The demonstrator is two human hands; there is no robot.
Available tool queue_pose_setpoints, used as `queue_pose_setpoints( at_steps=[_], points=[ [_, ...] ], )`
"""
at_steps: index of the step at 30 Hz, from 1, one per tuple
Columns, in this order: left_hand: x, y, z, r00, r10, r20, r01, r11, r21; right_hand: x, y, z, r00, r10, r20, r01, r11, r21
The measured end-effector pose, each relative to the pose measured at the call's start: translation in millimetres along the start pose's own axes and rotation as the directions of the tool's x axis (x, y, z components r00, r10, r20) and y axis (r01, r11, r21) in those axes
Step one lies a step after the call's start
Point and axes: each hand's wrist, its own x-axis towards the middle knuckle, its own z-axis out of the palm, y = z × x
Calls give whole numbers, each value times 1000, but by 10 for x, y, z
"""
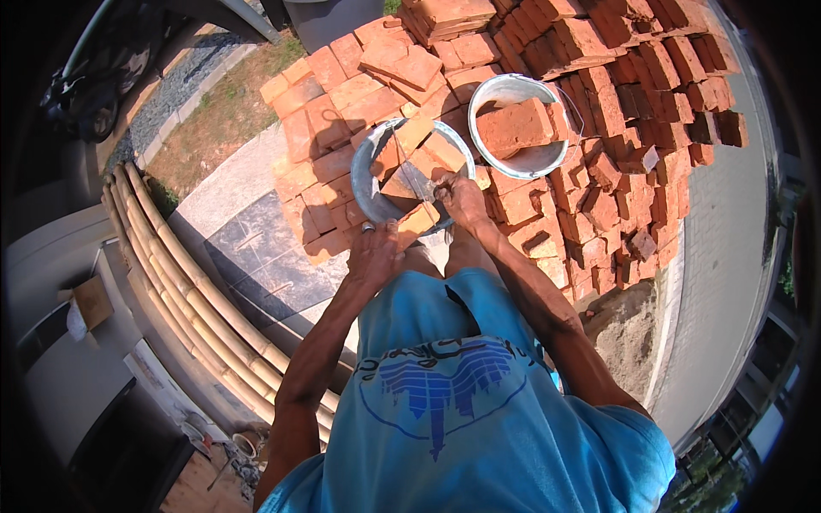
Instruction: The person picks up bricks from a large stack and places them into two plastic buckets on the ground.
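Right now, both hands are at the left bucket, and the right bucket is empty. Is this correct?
No: in the head view the right bucket is not empty but holds bricks. The left hand and right hand are at the left bucket.

Both arms are bent and converge ahead of the body. The left forearm runs up from the elbow toward 1 o'clock; the left hand shows its back, fingers forward and partly bent. The right forearm slants toward 11 o'clock, its wrist nearly in line. The right hand, fingers curled in, sits at 2 o'clock from the left, near but apart.
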Motion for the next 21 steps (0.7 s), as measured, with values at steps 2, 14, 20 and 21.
queue_pose_setpoints(
  at_steps=[2,14,20,21],
  points=[
    [3,4,-2,1000,-1,-14,1,1000,-5,66,113,117,1000,11,24,-13,998,58],
    [-26,-24,-81,1000,-7,30,8,999,-36,216,-9,34,983,-141,121,148,987,-53],
    [-44,-38,-171,999,-7,45,9,999,-50,177,77,109,967,-236,100,244,967,-78],
    [-44,-32,-194,997,-22,68,26,998,-56,191,71,111,973,-195,125,204,977,-60]
  ],
)
